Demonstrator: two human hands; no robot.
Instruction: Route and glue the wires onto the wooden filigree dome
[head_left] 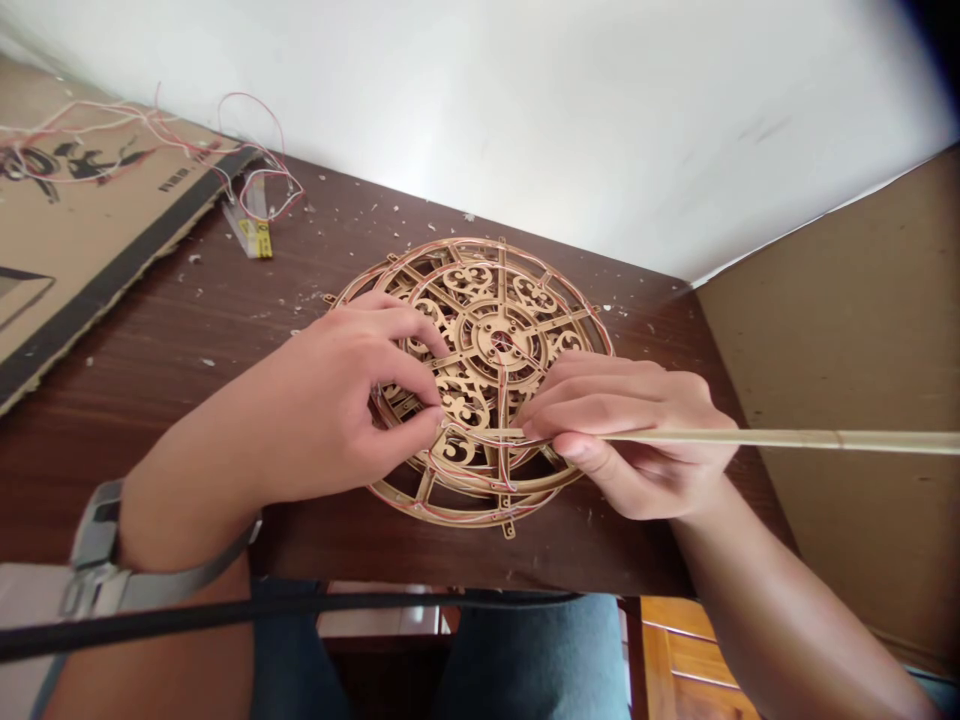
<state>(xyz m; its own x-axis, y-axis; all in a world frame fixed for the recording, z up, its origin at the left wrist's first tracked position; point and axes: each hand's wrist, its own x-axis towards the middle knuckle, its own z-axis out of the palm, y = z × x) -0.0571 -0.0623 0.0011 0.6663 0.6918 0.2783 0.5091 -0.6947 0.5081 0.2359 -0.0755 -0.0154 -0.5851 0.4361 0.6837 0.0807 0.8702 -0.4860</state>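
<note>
A round gold openwork frame [480, 312], with scroll patterns and spokes, lies on the dark table. Red and white wires [501, 400] run around its rings and across its middle. Over its left side, my left hand [360, 385] has thumb and forefinger closed at a wire near the lower-left scrollwork. My right hand [630, 420] is over the right side, its thumb and fingers closed on a long, thin, pale stick [795, 438]. The stick's tip points left toward my left fingertips, and its far end runs out of view at the right. My right palm is hidden.
A brown cardboard sheet [97, 230] lies at the left with loose red and white wires [150, 125] on it. Beside it is a small clear piece with a yellow label [256, 238]. White scraps dot the dark table [150, 350]. A white wall and brown board stand behind and right.
</note>
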